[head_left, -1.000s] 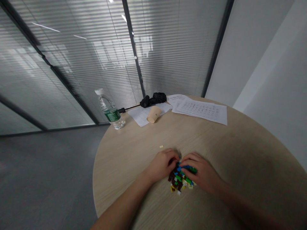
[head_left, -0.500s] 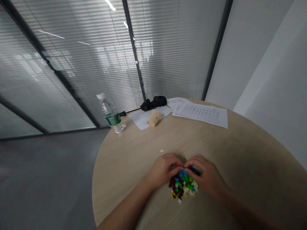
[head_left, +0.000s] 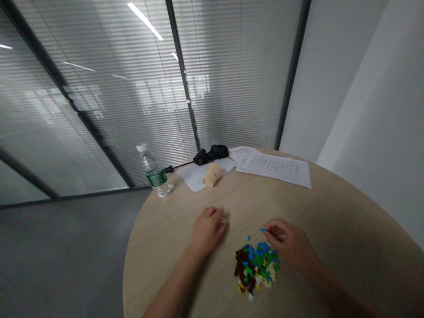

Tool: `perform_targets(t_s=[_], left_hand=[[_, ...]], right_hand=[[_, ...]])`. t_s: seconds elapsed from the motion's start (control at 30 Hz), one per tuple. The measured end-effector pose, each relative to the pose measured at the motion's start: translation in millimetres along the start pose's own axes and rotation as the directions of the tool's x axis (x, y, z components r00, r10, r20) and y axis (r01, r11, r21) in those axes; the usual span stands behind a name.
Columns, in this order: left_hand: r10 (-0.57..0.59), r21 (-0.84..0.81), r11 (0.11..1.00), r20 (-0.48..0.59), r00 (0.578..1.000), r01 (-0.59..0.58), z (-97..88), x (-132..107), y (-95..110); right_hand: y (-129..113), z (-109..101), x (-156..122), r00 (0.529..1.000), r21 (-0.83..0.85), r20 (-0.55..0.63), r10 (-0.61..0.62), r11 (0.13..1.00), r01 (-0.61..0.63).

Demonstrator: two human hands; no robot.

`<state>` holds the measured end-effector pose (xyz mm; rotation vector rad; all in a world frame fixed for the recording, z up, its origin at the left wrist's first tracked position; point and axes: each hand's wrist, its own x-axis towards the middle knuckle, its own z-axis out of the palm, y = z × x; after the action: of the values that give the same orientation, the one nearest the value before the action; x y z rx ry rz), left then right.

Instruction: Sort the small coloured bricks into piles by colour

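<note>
A mixed pile of small building bricks [head_left: 256, 265] in brown, blue, green, pale yellow and white lies on the round wooden table [head_left: 159, 265]. My right hand [head_left: 288, 243] is just above the pile's far right side, pinching a small blue brick [head_left: 262, 229] between thumb and fingertips. Left of the pile, my left hand [head_left: 208, 229] rests on the tabletop with its fingers curled at a small pale yellow brick [head_left: 224, 219]. The fingers partly cover that brick. A single loose blue brick [head_left: 248, 237] lies just beyond the pile, between the hands.
A water bottle [head_left: 155, 174] stands at the table's far left edge. Near it a paper cup [head_left: 212, 175] lies tipped over on a sheet. Behind are a folded black umbrella [head_left: 212, 154] and printed papers [head_left: 274, 168]. Glass panels with blinds [head_left: 232, 88] rise beyond the table.
My hands have parted from over the pile. The left has moved left to the pale yellow brick; the right has drawn right with a blue brick. The view has tilted up slightly.
</note>
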<state>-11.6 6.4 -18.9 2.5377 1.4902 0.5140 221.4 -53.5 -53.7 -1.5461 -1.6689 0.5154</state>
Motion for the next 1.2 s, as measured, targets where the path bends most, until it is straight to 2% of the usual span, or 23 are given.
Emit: perform_targets(t_s=[0.07, 0.17, 0.37, 0.47, 0.57, 0.73, 0.93, 1.1, 1.2], left_hand=[[-0.034, 0.029, 0.999, 0.013, 0.999, 0.033, 0.1, 1, -5], [-0.002, 0.029, 1.000, 0.007, 1.000, 0.002, 7.1, 3, -7], [0.018, -0.009, 1.000, -0.062, 0.998, -0.018, 21.2, 6, -14], [-0.012, -0.022, 1.000, -0.077, 0.997, 0.011, 21.9, 6, -16], [-0.037, -0.032, 0.999, -0.091, 0.995, 0.034, 22.5, 7, -16], [-0.068, -0.034, 0.997, -0.094, 0.993, 0.065, 24.1, 9, -11], [-0.071, -0.026, 0.997, -0.102, 0.992, 0.069, 18.3, 4, -7], [0.098, -0.027, 0.995, -0.067, 0.993, -0.100, 20.5, 2, -1], [0.193, -0.037, 0.980, -0.026, 0.981, -0.194, 25.9, 1, 8]], right_hand=[[-4, -3, 8, 0.997, -0.145, 0.048, -0.057, 0.987, 0.063], [-18, -1, 25, 0.963, -0.363, 0.219, -0.160, 0.902, 0.233], [-44, 31, 59, 0.907, -0.438, 0.339, -0.252, 0.811, 0.389], [-49, 43, 63, 0.887, -0.453, 0.380, -0.264, 0.782, 0.427], [-52, 47, 59, 0.880, -0.468, 0.401, -0.253, 0.770, 0.434], [-55, 43, 54, 0.884, -0.460, 0.404, -0.236, 0.783, 0.419], [-47, 26, 54, 0.890, -0.340, 0.383, -0.246, 0.859, 0.384], [-28, 2, 40, 0.858, -0.194, 0.441, -0.263, 0.906, 0.377], [-21, -4, 29, 0.845, -0.128, 0.458, -0.276, 0.920, 0.370]])
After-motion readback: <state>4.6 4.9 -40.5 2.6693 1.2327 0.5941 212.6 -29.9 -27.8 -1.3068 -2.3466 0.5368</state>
